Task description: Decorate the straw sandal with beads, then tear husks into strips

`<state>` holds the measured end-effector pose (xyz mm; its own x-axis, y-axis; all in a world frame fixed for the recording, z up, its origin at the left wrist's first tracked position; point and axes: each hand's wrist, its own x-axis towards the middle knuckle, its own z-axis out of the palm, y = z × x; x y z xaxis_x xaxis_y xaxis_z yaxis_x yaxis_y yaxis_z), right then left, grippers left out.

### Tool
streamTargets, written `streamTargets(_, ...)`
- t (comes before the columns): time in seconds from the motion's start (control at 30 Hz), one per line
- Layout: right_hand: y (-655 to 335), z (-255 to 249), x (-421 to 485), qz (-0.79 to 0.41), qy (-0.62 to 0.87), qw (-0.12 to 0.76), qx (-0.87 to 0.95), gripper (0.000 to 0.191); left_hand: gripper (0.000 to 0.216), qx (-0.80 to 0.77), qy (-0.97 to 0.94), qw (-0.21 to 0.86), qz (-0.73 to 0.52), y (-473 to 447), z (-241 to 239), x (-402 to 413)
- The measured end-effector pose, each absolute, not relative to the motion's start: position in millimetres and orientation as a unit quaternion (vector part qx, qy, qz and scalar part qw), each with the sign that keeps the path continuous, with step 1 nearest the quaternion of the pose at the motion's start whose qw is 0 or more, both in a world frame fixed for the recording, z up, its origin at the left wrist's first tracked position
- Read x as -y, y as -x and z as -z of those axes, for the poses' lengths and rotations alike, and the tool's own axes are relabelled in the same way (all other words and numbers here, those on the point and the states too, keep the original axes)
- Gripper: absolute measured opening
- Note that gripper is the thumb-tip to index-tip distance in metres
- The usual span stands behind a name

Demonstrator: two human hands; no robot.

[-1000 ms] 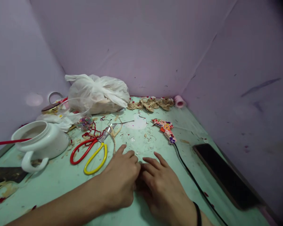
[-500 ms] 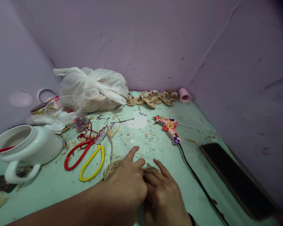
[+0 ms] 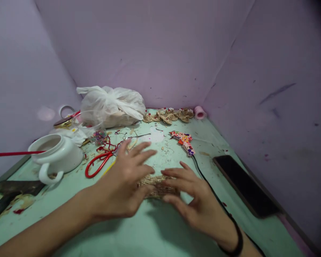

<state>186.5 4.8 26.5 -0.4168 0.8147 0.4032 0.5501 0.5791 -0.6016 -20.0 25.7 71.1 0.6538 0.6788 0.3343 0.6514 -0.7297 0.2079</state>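
Note:
A coiled braided straw piece (image 3: 158, 186) lies between my hands at the middle front. My left hand (image 3: 125, 178) is at its left end with fingers spread and thumb overlapping the coil. My right hand (image 3: 196, 196), with a dark band at the wrist, has its fingers and thumb apart around the right end. Whether the fingertips touch the straw I cannot tell. Behind my left hand are scissors with a red handle loop (image 3: 98, 165); their yellow loop is mostly hidden. A floral-patterned glue gun (image 3: 184, 140) rests beyond my right hand, its black cord running toward me.
At left are a white ceramic pot (image 3: 66, 157) with a red stick and a dark-handled tool (image 3: 18, 188). A tied plastic bag (image 3: 113, 109), several straw pieces with beads (image 3: 167, 116) and a pink spool (image 3: 200, 112) line the back. A black phone (image 3: 244, 185) lies right.
My hands were close together over the straw piece; now they are apart with fingers spread, and more of the coil shows. My left hand has risen over the scissors. The view has shifted.

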Motion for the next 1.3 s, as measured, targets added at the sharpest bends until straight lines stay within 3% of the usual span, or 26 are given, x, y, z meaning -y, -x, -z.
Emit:
streamTargets(0.07,-198.4,-27.9,-9.7,-0.17,0.468,0.402,0.768,0.015,0.012,-0.447,-0.839,0.016,-0.311,39.3,-74.0,-20.8)
streamTargets(0.13,-205.3,-25.9,-18.4,-0.168,0.538,0.404,0.72,0.016,0.014,-0.567,-0.748,0.049,-0.341,55.4,-67.5,-16.1)
streamTargets(0.2,-204.9,-23.0,-28.4,-0.198,0.58,0.35,0.709,0.019,0.017,-0.668,-0.668,0.181,-0.273,64.9,-53.3,-11.4)
streamTargets(0.3,-193.6,-20.1,-41.7,-0.273,0.564,0.235,0.743,0.022,0.024,-0.684,-0.563,0.428,-0.178,65.4,-28.4,-3.7)
streamTargets(0.4,-182.1,-18.5,-51.3,-0.323,0.533,0.173,0.762,0.022,0.051,-0.668,-0.492,0.521,-0.201,56.0,-14.6,2.7)
streamTargets(0.57,-182.0,-17.6,-56.4,-0.377,0.526,0.11,0.754,0.022,0.068,-0.645,-0.431,0.571,-0.268,41.0,-23.6,4.5)
streamTargets(0.77,-181.8,-14.6,-37.9,-0.401,0.552,0.073,0.727,0.02,0.061,-0.561,-0.432,0.58,-0.402,27.3,-29.4,-9.8)
streamTargets(0.9,-176.5,-10.5,-17.6,-0.376,0.59,0.122,0.704,0.018,0.04,-0.625,-0.43,0.53,-0.379,24.5,-18.9,-13.7)
streamTargets(1.07,-170.1,0.6,-3.5,-0.442,0.599,0.193,0.639,0.015,0.036,-0.608,-0.418,0.601,-0.308,20.3,-7.1,-2.8)
streamTargets(1.3,-153.1,2.4,-2.2,-0.617,0.551,0.28,0.486,0.024,0.039,-0.548,-0.454,0.539,-0.45,16.3,1.6,0.3)
